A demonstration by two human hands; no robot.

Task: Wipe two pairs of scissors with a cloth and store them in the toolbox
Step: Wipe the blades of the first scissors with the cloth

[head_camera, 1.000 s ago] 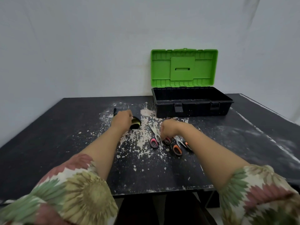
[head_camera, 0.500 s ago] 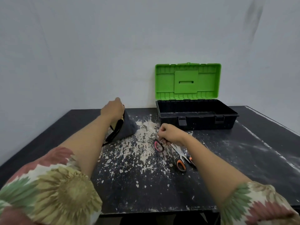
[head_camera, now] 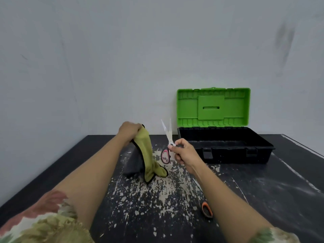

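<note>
Two hands up at frame centre: left hand [head_camera: 130, 131] grips the cloth [head_camera: 149, 155], fingers curled on its top, cloth hanging to the table [head_camera: 52, 172]. Right hand [head_camera: 184, 153] pinches pink scissors [head_camera: 167, 142] at the handle, blades slightly apart, pointing up. Orange scissors [head_camera: 206, 210] lie lower right, partly behind the right forearm. Toolbox [head_camera: 226, 146] open, centre right.

Pink-handled scissors [head_camera: 166, 142] upright, cloth [head_camera: 149, 155] hanging

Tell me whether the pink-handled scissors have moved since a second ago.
Yes. The pink-handled scissors have been lifted off the black table by the right hand, blades pointing up beside the open green-lidded toolbox.
</note>
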